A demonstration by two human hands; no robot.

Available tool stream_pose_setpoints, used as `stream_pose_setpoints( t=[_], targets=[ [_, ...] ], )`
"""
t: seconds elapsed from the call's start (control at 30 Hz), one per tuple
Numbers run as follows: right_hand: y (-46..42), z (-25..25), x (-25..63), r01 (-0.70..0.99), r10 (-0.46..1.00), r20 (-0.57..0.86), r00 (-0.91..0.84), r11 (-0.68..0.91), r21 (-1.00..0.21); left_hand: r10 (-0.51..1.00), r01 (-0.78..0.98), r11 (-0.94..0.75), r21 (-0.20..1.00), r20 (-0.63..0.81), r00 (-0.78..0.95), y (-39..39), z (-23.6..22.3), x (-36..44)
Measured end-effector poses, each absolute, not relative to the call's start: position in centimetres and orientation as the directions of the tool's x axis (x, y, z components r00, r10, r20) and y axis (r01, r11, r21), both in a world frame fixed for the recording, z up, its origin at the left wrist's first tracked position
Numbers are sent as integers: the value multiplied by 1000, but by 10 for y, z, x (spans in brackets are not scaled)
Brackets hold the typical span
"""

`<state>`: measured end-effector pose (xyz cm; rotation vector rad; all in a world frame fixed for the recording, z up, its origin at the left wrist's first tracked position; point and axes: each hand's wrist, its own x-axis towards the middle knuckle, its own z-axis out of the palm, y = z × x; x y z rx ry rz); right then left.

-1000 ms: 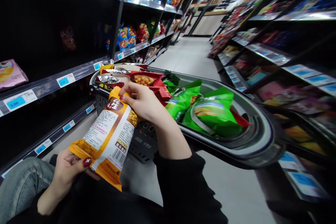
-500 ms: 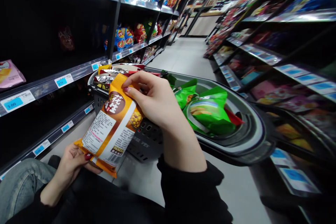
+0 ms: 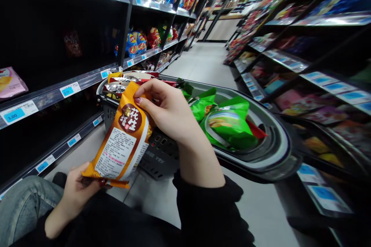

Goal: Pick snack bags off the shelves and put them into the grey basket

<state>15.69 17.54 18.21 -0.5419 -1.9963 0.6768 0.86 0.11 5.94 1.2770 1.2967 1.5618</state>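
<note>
Head view: your right hand (image 3: 166, 110) pinches the crimped top of an orange, glossy snack bag (image 3: 123, 148) while your left hand (image 3: 77, 191) grips its lower end, beside the perforated basket (image 3: 162, 158). Its brown oval (image 3: 130, 117) reads 花生; a shelf tag (image 3: 19, 112) reads 3.00.

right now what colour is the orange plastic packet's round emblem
The round emblem is dark brown, clearest in the head view.

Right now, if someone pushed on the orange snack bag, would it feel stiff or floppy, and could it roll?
The orange snack bag would probably flex, as it looks like thin, creased film. It seems light: the right hand only pinches its top, while the left hand holds the bottom. Its flat sealed ends make rolling unlikely.
</note>
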Motion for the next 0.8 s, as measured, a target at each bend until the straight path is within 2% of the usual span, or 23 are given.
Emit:
stream_pose_setpoints(
  t=[0.13,0.27,0.4,0.6,0.8],
  targets=[
    [176,182,157,33,614,619,-490,722,-691,853,533,-325,781,486,-193,-3,60,5],
    [176,183,157,-10,614,615,-494,704,-710,777,739,-323,591,611,-150,-4,62,6],
    [176,183,157,-39,610,623,-490,699,-714,764,764,-340,547,635,-114,-2,68,8],
    [175,183,157,-47,606,629,-487,702,-711,792,739,-351,575,604,-94,-3,69,8],
    [174,185,158,-57,605,623,-496,693,-719,794,717,-314,622,586,-160,-3,57,8]
  ],
)
